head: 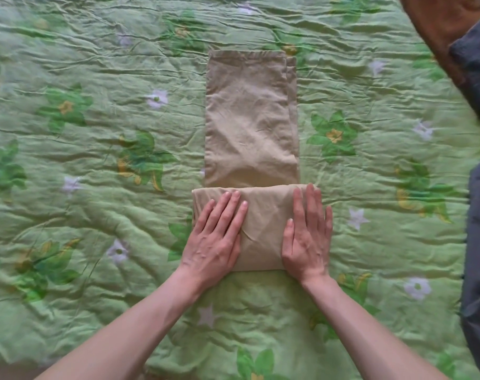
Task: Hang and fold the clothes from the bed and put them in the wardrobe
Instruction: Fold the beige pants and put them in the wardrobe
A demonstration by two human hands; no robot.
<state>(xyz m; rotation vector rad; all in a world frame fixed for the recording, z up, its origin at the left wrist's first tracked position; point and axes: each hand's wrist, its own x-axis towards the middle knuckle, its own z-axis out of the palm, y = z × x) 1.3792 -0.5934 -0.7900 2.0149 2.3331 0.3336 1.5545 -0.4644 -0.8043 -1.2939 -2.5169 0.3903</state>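
Observation:
A beige garment [249, 119] lies lengthwise in the middle of the bed, a narrow strip running away from me. Its near end is folded over into a thicker block [263, 215]. My left hand [214, 239] lies flat on the left part of that block, fingers straight and together. My right hand [307, 234] presses flat on its right part, fingertips reaching the fold's far edge.
The green floral bedspread [96, 160] is wrinkled all around the garment. Dark grey clothing [477, 242] lies along the right edge of the bed, and a brown garment [436, 26] with more grey cloth sits at the upper right corner.

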